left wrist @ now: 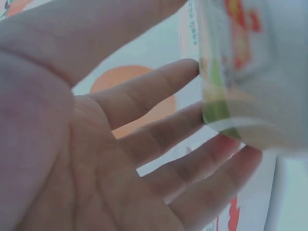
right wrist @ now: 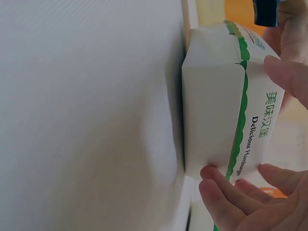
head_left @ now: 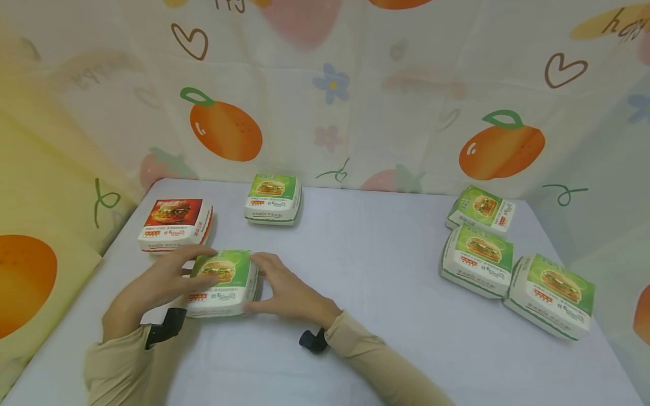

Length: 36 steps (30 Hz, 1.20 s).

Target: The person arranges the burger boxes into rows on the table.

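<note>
A green-and-white hamburger box [head_left: 223, 293] sits on the table at front left, between both hands. My left hand [head_left: 157, 285] holds its left side, the thumb over the printed lid and the fingers by the far left corner. In the left wrist view, spread fingertips [left wrist: 192, 67] meet the box's edge. My right hand [head_left: 289, 293] grips the right side, thumb at the near corner and fingers at the far one. The right wrist view shows the box's white side wall [right wrist: 211, 115] with green scalloped trim, its base by the tabletop.
A red-and-white hamburger box [head_left: 175, 223] stands just behind the left hand. Another green box [head_left: 271, 200] is at the back. On the right, three more green boxes [head_left: 477, 259] sit close together. A fruit-printed curtain [head_left: 365, 124] surrounds the white table [head_left: 365, 270].
</note>
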Available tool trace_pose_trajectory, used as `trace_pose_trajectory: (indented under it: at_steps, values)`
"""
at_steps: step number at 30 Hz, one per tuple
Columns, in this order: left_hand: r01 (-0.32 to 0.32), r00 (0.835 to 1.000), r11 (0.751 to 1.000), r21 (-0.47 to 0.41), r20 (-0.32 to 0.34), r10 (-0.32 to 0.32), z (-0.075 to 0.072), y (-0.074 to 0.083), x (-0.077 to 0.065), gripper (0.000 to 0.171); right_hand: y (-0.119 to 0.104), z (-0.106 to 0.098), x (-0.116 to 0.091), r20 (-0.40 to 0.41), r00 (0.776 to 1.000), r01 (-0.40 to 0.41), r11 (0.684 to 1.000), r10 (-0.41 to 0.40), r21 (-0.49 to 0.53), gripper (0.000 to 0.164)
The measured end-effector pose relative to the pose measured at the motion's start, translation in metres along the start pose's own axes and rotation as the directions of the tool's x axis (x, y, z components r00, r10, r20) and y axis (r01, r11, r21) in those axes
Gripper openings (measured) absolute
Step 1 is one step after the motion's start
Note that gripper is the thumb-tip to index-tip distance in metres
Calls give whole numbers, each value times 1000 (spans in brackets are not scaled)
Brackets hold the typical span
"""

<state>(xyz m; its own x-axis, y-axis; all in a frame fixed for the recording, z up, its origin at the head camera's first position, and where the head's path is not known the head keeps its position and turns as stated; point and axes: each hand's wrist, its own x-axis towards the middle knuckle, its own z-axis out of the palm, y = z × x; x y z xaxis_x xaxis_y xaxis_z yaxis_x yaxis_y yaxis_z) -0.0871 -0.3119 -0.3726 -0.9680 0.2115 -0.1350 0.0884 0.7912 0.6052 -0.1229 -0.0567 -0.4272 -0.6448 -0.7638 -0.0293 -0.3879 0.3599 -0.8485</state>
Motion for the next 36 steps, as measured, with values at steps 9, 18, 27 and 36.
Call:
trace_pose_trajectory:
  at_steps: [9,18,27,36]
  values:
    - [-76,997,995,-66,-23,75,10,8,9,58,9,-15,-12,-25,999,-42,999,42,21,93]
    - [-42,999,992,-115,2,43,15,9,13,67,13,-18,-20,-58,996,-63,997,65,34,92]
    - [-11,1000,996,-88,1,11,18,12,14,70,14,-16,-23,-70,995,-72,996,75,47,96]
    - [-2,1000,995,-101,-7,1,29,18,21,72,17,-34,-29,-64,993,-92,993,97,75,94]
